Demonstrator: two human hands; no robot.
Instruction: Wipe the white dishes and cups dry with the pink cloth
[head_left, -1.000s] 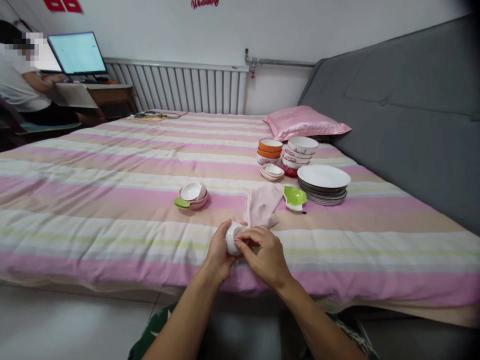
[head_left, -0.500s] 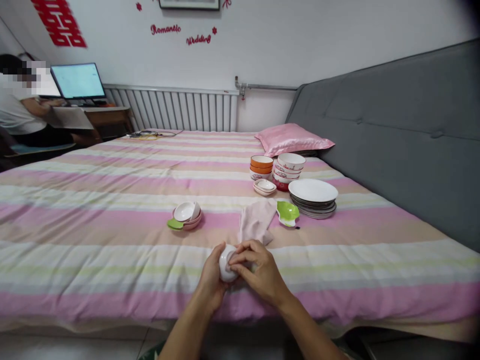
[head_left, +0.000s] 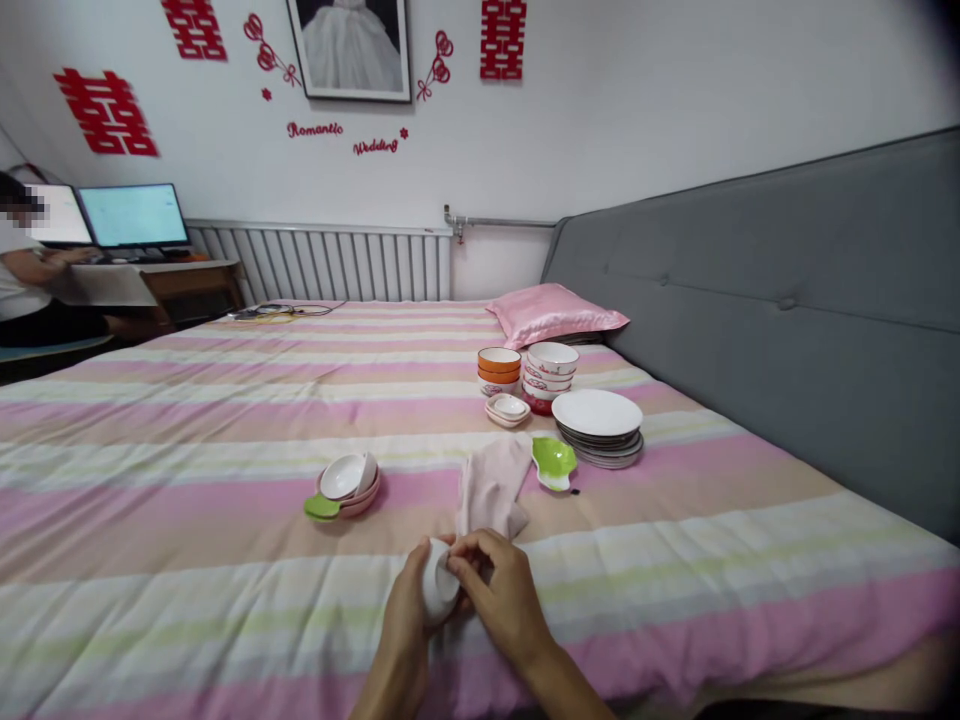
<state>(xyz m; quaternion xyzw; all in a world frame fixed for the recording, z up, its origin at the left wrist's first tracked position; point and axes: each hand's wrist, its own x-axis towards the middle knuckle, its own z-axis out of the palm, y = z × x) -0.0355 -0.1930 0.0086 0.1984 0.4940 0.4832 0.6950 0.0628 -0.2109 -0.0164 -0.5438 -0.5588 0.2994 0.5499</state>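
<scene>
A small white bowl is tilted on its side above the near part of the bed. My left hand wraps round it from the left, thumb on top. The fingertips of my right hand are pinched together at the bowl's right side; whether something thin lies under them is hidden. Just beyond my hands a crumpled pale pink cloth lies on the bed. Left of it, a pink dish with a green-handled dish holds small white bowls. A green leaf-shaped dish sits right of the cloth.
Stacked plates, white patterned bowls, orange bowls and small pale dishes stand at the right. Behind them lie a pink pillow and a grey headboard. Cables lie at the far edge. A person sits at monitors.
The camera view has tilted up and shifted right. The white bowl has turned more onto its side in my left hand, and my right fingers have moved along it.
</scene>
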